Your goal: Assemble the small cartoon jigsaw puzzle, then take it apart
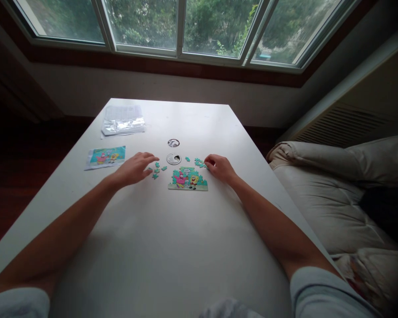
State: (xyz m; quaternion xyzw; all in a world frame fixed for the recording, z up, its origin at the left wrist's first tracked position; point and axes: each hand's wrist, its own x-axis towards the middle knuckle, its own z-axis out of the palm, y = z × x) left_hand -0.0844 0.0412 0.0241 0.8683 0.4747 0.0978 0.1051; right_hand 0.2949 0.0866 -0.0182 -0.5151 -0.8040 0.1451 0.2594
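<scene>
Across the middle of our white table (172,247), the partly assembled puzzle (187,180) lies flat between our two hands, its straight lower edge toward us and its upper outline jagged. We can see a pink figure on its left part and a yellow one toward the right, over a green-blue ground.

Our left hand (134,170) is open, palm down, with the thumb well parted from the fingers. It reaches over the near side of the left loose pieces (157,170), and we see nothing held in it; whether the thumb touches a piece we cannot tell. Our right hand (221,168) is curled, thumb and fingertips drawn close together at the edge of the right loose pieces (199,162). Whether they meet, or have a piece between them, we cannot tell (the tips are small from up here).

One single piece (187,159) lies apart, just beyond the puzzle. Near it sits a round, silvery disc (174,159), with a smaller shiny round item (174,143) farther off. To the left of our left hand we have a printed picture sheet (106,156) with similar pink and yellow figures, and beyond that a clear plastic bag (124,120) resting on paper.
</scene>
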